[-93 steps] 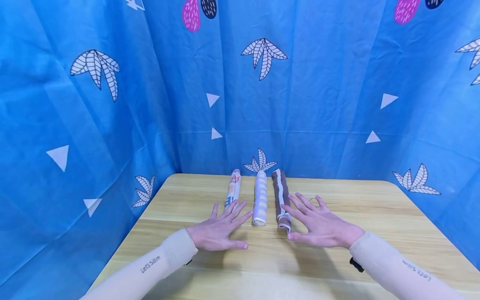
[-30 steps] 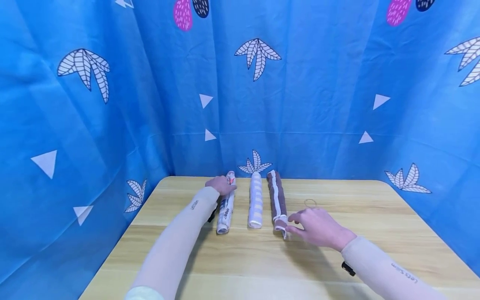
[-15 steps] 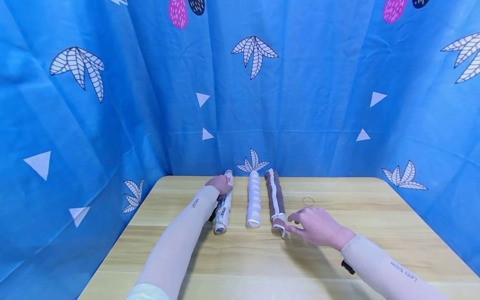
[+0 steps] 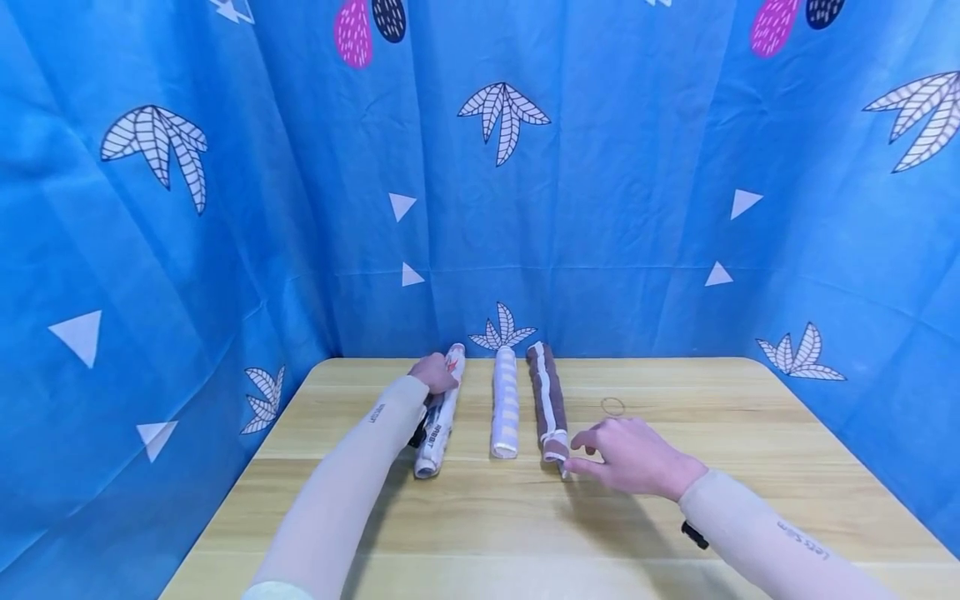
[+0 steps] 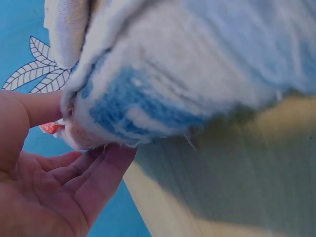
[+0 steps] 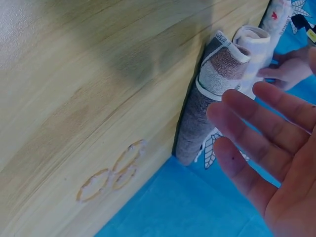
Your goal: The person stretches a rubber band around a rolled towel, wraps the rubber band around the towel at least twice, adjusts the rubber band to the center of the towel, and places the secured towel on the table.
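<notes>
Three rolled towels lie side by side toward the back of the wooden table. My left hand (image 4: 433,373) grips the leftmost, a white printed towel (image 4: 442,429), near its far end. In the left wrist view, the thumb is on one side of this towel (image 5: 143,106) and the fingers (image 5: 106,173) on the other. The middle roll is a lilac and cream striped towel (image 4: 505,408). My right hand (image 4: 626,457) hovers by the near end of the brown towel (image 4: 555,392) with its white band. Its fingers (image 6: 266,118) are relaxed and hold nothing.
Thin tan loops (image 6: 93,185), like rubber bands, lie on the table (image 4: 480,533) right of the brown towel. A blue patterned curtain (image 4: 630,183) hangs behind the table's back edge and along both sides.
My left hand has gone from hovering with spread fingers to gripping the printed towel, whose near end has swung left. My right hand's fingers have drawn in beside the brown towel.
</notes>
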`<move>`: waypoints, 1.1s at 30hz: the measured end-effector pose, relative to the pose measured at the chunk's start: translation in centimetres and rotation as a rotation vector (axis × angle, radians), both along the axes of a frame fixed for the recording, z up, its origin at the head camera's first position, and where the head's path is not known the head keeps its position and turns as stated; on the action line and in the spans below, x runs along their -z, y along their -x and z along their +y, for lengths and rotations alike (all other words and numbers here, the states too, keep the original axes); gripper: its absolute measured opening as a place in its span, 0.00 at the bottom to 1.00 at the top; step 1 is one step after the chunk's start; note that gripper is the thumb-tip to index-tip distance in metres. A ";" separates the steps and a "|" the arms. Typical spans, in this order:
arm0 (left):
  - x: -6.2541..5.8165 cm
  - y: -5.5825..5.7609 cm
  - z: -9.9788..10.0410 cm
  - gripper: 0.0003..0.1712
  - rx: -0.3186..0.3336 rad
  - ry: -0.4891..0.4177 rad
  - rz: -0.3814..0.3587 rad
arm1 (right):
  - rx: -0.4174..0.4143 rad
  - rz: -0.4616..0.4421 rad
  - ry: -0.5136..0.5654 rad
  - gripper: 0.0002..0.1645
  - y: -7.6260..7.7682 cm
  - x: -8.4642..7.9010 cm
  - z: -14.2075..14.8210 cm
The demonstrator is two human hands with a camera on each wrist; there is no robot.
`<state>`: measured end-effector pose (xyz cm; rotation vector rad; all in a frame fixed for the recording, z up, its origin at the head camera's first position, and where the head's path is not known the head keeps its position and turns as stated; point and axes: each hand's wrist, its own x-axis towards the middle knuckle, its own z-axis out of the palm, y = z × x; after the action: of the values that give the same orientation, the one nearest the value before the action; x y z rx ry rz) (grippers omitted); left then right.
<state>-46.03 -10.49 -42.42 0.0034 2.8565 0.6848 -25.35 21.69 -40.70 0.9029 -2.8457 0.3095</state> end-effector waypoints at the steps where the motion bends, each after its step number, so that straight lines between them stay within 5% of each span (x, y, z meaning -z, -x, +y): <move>1: -0.2 -0.2 -0.1 0.21 0.002 0.001 0.007 | 0.001 -0.008 0.003 0.24 0.0 0.0 0.0; 14: -2.6 -2.1 -0.3 0.25 0.035 -0.059 0.064 | -0.018 -0.033 -0.011 0.32 -0.3 0.2 -0.3; 22: -4.1 -4.2 0.1 0.32 0.066 -0.085 0.032 | 0.000 -0.045 -0.026 0.26 -0.4 0.4 -0.5; 33: -5.1 -6.7 0.9 0.33 0.201 0.004 0.141 | -0.017 -0.042 -0.016 0.34 -0.5 0.5 -0.3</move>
<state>-39.36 -9.55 -37.36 0.3467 2.9349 0.6610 -24.87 21.35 -41.22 0.9351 -2.8842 0.3123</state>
